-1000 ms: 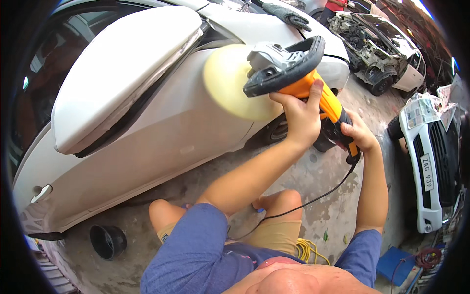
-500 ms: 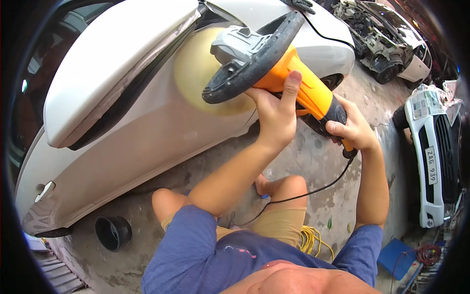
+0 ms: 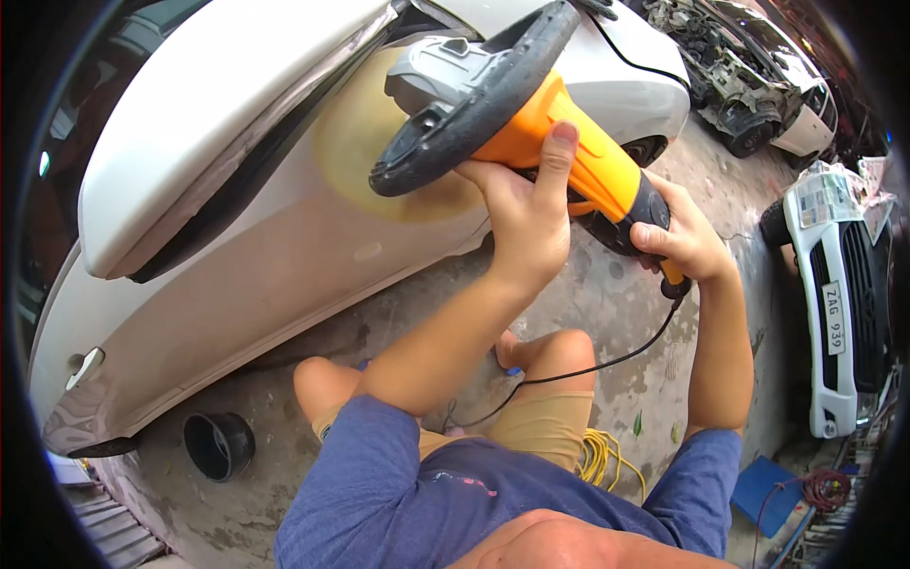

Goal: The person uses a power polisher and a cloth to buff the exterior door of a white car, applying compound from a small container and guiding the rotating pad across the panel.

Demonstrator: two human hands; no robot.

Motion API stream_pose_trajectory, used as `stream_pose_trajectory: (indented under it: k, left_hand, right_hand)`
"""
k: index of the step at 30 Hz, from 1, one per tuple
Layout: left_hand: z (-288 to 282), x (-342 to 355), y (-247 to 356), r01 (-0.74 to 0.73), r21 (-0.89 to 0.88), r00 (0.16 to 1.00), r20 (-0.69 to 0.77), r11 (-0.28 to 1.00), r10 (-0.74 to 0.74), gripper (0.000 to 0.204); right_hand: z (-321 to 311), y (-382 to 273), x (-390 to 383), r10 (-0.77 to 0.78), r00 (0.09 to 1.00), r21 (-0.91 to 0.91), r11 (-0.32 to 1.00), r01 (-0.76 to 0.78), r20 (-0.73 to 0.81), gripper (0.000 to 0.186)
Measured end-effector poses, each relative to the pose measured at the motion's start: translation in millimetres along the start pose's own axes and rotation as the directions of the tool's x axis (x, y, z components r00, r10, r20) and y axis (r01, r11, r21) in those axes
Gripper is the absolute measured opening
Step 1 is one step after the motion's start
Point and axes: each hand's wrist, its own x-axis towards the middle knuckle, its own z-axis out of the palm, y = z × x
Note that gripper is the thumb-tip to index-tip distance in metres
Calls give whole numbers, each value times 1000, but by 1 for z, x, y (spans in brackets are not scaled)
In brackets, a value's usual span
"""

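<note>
Both my hands hold a car polisher with an orange body [image 3: 592, 156], a grey gear head and a black curved handle. My left hand [image 3: 526, 204] wraps its front part just behind the handle, thumb on top. Around the black rear grip, above the cord, closes my right hand [image 3: 690, 237]. The yellow round pad [image 3: 355, 142] lies against the side of a silver-white car [image 3: 313, 247] and looks blurred. Part of the pad is hidden behind the gear head and handle. A white side mirror [image 3: 204, 104] juts out close to the pad's left.
A black cord [image 3: 626, 358] runs from the polisher down past my legs. On the concrete stand a black bucket [image 3: 219, 446] and a coiled yellow cable [image 3: 599, 455]. At right is a detached white bumper [image 3: 823, 313]; a stripped car [image 3: 749, 85] stands behind.
The polisher and both hands have shifted slightly left, the pad sliding along the car's panel. My grip is the same.
</note>
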Motion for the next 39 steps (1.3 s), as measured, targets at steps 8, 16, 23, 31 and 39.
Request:
stream_pose_trajectory:
  k: [8,16,23,31,39]
  left_hand:
    - [0,-25,18,240,-2,966,-95,971,-239,68]
    - [-1,5,5,61,27,998,-8,998,-61,47]
    - [6,6,-6,183,-131,981,97,974,-171,62]
    - [8,0,-9,249,-234,968,40,940,-247,67]
    - [-20,-5,33,199,83,979,-60,976,-194,67]
  right_hand:
    - [4,2,-4,74,995,-8,997,-74,64,89]
    - [4,-1,3,18,1000,6,1000,-18,7,80]
    - [6,4,-12,49,992,22,999,-46,-120,82]
    - [23,19,-21,44,986,64,997,-34,-162,94]
    - [44,8,-3,14,1000,75,997,-13,-18,84]
